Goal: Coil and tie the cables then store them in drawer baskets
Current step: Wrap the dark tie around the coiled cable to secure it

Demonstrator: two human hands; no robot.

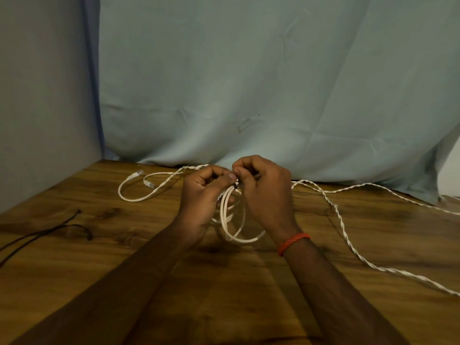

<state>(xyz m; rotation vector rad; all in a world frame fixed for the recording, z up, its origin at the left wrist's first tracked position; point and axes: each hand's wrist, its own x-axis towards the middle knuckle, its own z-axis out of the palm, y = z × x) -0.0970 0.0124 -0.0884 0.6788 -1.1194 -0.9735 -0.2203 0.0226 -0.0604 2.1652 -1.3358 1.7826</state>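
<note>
1. The left hand (206, 192) is held just above the wooden tabletop (224, 295), near its far edge. Its fingers are curled and its thumb is pressed in, gripping the top of a white cable coil (231, 220).
2. The coil hangs between the two hands as several loops. The lowest loops reach down to the tabletop, or very close to it.
3. The right hand (263, 192) is just beside the left, and the fingertips of both nearly touch. Its fingers are curled tight and pinch a small dark tie (236, 186) that wraps the top of the coil. How far the tie is fastened is too small to tell.
4. An orange-red thread bracelet (293, 242) sits on the right wrist.
5. A twisted white cable (341, 220) lies uncoiled on the tabletop. It runs from behind the hands to the right, with one stretch trailing toward the near right edge and another toward the far right.
6. A loose white cable (134, 197) curves in an open loop on the far left of the tabletop, and two plug ends lie close together near it.
7. A black cable (49, 230) lies well apart from the hands on the left side, with its ends bending inward.
8. A pale blue-green cloth (249, 83) hangs behind the tabletop, its hem resting along the far edge. A grey wall (37, 95) stands to the left.
</note>
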